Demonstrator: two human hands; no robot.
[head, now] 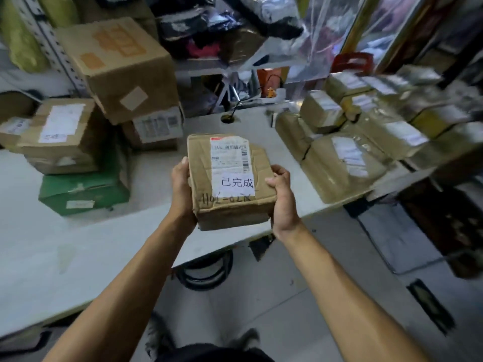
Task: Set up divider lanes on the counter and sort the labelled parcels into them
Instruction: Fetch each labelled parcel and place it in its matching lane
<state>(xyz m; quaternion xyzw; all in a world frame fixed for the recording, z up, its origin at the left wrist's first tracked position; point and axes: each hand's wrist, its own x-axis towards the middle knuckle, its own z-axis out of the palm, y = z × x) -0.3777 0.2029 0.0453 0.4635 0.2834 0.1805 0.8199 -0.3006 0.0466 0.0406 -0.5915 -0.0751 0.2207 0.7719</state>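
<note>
The biggest thing before you is the white desk (86, 239), which runs from lower left up toward the right and carries cardboard on both ends. On its left end sits a heap of boxes: a large tilted carton (117, 66) leans on top, with a labelled box (156, 129) under it, a taped box (60, 134) beside that, and a green box (83, 192) lowest at the front. On the right end lies a crowded stack of taped parcels (350, 142), each with a white label — they touch one another and are too blurred to count. What any of these hold you cannot see; all are sealed. A round cable hole (228, 118) opens in the desk at the back, a cord rising from it. Behind, shelves hold dark bundles and clear plastic sheeting (300, 43); below, the floor is pale tile (274, 296), with a black coil of hose (206, 270) under the desk edge.

You hold the brown parcel (230, 178) in the air above the desk's near edge, between the two heaps. It bears a shipping label and a white slip printed 已完成. Your left hand (183, 189) clasps its left side, thumb along the top edge; your right hand (281, 197) clasps the right side — each grip is curled round the box.
</note>
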